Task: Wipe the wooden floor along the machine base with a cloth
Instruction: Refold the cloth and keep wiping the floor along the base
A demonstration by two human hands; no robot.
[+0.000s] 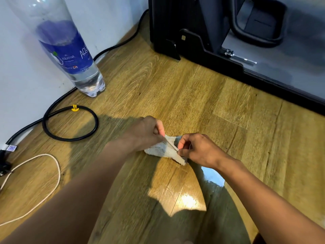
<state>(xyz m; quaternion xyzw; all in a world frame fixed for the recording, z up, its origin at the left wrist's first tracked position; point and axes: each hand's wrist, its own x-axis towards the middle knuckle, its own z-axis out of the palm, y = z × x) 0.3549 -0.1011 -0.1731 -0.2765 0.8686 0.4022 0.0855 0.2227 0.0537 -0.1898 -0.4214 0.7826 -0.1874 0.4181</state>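
Both hands pinch a pale cloth [163, 150] low over the wooden floor [184, 95], near the scene's middle: the left hand [146, 132] grips its far edge, the right hand [198, 148] its near-right edge. The black machine base [202, 48] stands far right.

Tall clear plastic water bottle with blue label [68, 50]: top cut off by upper edge. Crumpled white-grey cloth [161, 149]: partly hidden under both hands. Black machine base [202, 48]: cropped top and right.
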